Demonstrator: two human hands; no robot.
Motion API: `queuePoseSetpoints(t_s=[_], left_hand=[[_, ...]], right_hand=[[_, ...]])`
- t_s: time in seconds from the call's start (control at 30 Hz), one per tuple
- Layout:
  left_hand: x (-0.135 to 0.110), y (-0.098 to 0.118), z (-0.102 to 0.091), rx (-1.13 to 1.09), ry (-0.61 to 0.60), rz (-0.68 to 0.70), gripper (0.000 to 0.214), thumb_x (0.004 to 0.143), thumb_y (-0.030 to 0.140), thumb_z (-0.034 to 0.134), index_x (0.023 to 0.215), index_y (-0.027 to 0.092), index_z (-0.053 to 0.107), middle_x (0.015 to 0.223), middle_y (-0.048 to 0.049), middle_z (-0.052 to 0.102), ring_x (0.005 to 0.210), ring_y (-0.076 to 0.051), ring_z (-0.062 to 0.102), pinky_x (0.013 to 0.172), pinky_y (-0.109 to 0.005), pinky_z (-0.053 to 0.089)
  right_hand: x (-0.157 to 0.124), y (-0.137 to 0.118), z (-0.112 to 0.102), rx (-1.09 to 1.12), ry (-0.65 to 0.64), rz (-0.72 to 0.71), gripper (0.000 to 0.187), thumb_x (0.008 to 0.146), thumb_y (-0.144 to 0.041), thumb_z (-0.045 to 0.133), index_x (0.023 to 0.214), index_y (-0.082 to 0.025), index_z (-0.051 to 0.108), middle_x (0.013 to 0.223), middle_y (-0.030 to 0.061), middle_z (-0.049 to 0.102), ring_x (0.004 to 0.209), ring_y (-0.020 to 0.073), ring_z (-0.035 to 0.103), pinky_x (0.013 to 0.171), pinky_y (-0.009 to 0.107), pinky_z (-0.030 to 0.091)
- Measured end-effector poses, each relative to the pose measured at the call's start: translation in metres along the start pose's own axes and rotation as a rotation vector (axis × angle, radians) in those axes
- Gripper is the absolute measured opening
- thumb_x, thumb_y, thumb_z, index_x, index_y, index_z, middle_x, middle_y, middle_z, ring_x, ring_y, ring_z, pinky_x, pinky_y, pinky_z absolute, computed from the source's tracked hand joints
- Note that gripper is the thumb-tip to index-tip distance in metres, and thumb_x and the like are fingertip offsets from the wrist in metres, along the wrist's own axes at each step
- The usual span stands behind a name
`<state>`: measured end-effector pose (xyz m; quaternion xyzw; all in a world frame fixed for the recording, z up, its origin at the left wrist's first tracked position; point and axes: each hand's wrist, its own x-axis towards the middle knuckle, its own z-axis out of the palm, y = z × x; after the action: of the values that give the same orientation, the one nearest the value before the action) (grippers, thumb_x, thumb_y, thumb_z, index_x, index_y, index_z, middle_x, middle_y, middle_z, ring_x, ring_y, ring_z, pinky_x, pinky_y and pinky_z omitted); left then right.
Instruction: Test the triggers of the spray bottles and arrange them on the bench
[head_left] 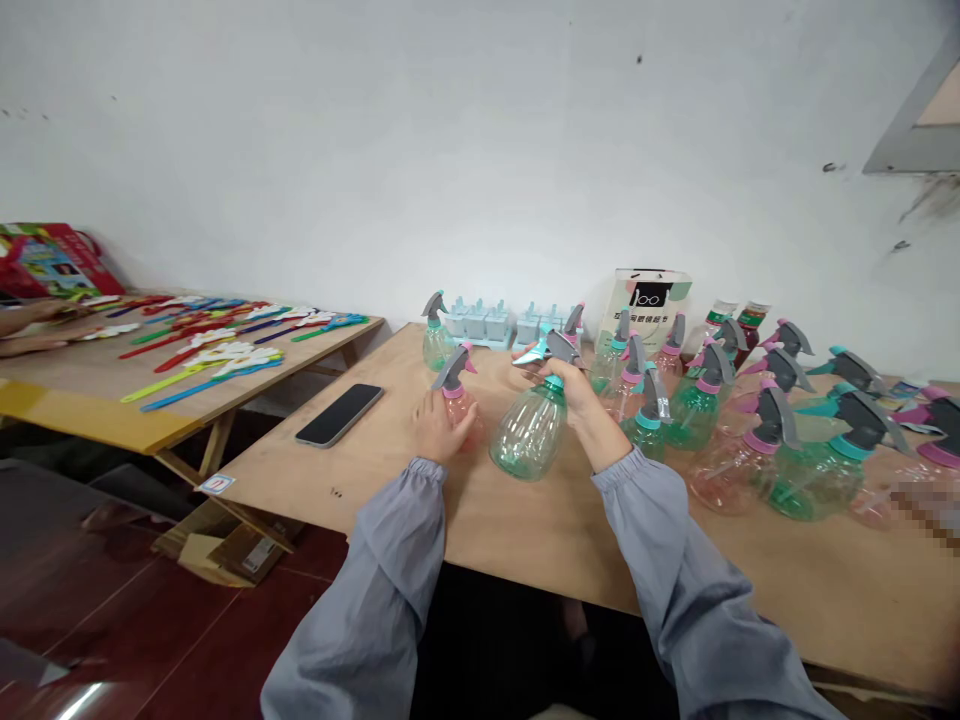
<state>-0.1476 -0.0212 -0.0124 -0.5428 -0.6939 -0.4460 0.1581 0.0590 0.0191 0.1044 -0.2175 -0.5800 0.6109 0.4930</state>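
My left hand is closed around a pink spray bottle with a grey and pink trigger head, which stands upright on the wooden table. My right hand grips a clear green spray bottle by its neck, just under the grey and turquoise head. This green bottle leans, its body pointing down to the left, and I cannot tell whether its base touches the table. Another green spray bottle stands behind my left hand. Several pink and green spray bottles crowd the table to the right of my right hand, among them a green one.
A phone lies on the table at the left. Pale blue popsicle moulds and a printed box stand by the wall. On the left table lie colourful hand-shaped clappers, near another person's hands. A cardboard box sits below.
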Motion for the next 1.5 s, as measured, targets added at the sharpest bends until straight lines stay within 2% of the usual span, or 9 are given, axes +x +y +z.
queuePoseSetpoints(t_s=[0.13,0.33,0.57,0.73,0.93,1.13,1.23,1.4,1.5], left_hand=[[0.0,0.0,0.0,-0.008,-0.003,-0.011,0.039,0.081,0.054,0.06,0.099,0.019,0.055,0.1,-0.0128,0.064,0.104,-0.032,0.061,0.09,-0.042,0.046],[0.001,0.001,0.0,-0.022,-0.02,-0.01,0.04,0.082,0.051,0.059,0.103,0.018,0.054,0.104,-0.0139,0.063,0.107,-0.032,0.06,0.092,-0.042,0.046],[0.002,0.001,0.001,-0.06,-0.019,-0.019,0.041,0.082,0.049,0.06,0.107,0.018,0.053,0.106,-0.0149,0.063,0.111,-0.032,0.06,0.095,-0.044,0.046],[0.0,-0.002,0.002,-0.209,-0.009,0.014,0.041,0.081,0.047,0.063,0.108,0.018,0.053,0.107,-0.0141,0.064,0.108,-0.031,0.062,0.093,-0.043,0.049],[-0.001,-0.006,0.005,-0.395,-0.042,0.011,0.048,0.078,0.045,0.068,0.116,0.02,0.051,0.109,-0.0106,0.066,0.104,-0.028,0.065,0.092,-0.044,0.052],[0.0,-0.006,0.004,-0.401,-0.045,0.02,0.049,0.078,0.044,0.069,0.116,0.02,0.052,0.111,-0.0112,0.066,0.106,-0.029,0.065,0.093,-0.044,0.052],[-0.001,-0.006,0.003,-0.4,-0.05,0.024,0.047,0.079,0.045,0.068,0.115,0.02,0.052,0.111,-0.011,0.066,0.105,-0.029,0.065,0.094,-0.045,0.051],[-0.001,-0.006,0.004,-0.395,-0.035,0.02,0.043,0.078,0.044,0.069,0.11,0.02,0.053,0.107,-0.0098,0.066,0.102,-0.028,0.065,0.091,-0.044,0.052],[-0.001,-0.006,0.005,-0.402,-0.027,0.012,0.044,0.078,0.043,0.07,0.112,0.021,0.054,0.107,-0.0093,0.066,0.102,-0.027,0.066,0.092,-0.043,0.052]], right_hand=[[0.0,0.001,-0.002,-0.028,0.064,-0.076,0.015,0.054,-0.033,0.055,0.065,-0.023,0.056,0.067,-0.0011,0.065,0.068,0.0153,0.059,0.063,0.027,0.048],[-0.002,0.001,0.002,-0.063,-0.002,-0.039,0.018,0.054,-0.031,0.056,0.069,-0.023,0.06,0.074,-0.0004,0.069,0.079,0.0175,0.061,0.062,0.026,0.045],[0.0,0.0,-0.001,-0.013,0.076,-0.089,0.015,0.052,-0.031,0.055,0.065,-0.023,0.057,0.073,-0.0001,0.068,0.079,0.0173,0.061,0.065,0.027,0.048],[-0.002,0.0,0.001,-0.023,0.039,0.002,0.018,0.053,-0.033,0.056,0.068,-0.023,0.058,0.072,-0.0002,0.067,0.075,0.0164,0.059,0.063,0.026,0.044],[-0.002,0.004,0.002,0.044,0.141,-0.051,0.009,0.049,-0.029,0.055,0.055,-0.022,0.056,0.058,-0.0042,0.059,0.058,0.0098,0.044,0.058,0.024,0.038],[-0.003,0.006,0.006,-0.035,0.07,-0.049,0.012,0.054,-0.03,0.057,0.063,-0.024,0.061,0.067,-0.0023,0.067,0.077,0.016,0.059,0.06,0.024,0.04],[-0.002,0.008,0.006,-0.059,0.097,-0.063,0.013,0.055,-0.032,0.056,0.064,-0.023,0.06,0.068,-0.0017,0.066,0.08,0.0173,0.06,0.067,0.026,0.044],[0.001,0.014,0.002,-0.135,0.149,-0.166,0.011,0.054,-0.032,0.053,0.057,-0.023,0.056,0.063,-0.0011,0.06,0.072,0.0169,0.058,0.074,0.03,0.047],[0.004,0.026,0.001,-0.244,0.219,-0.216,0.012,0.058,-0.033,0.052,0.064,-0.023,0.057,0.066,-0.0006,0.06,0.074,0.0181,0.059,0.076,0.032,0.048]])
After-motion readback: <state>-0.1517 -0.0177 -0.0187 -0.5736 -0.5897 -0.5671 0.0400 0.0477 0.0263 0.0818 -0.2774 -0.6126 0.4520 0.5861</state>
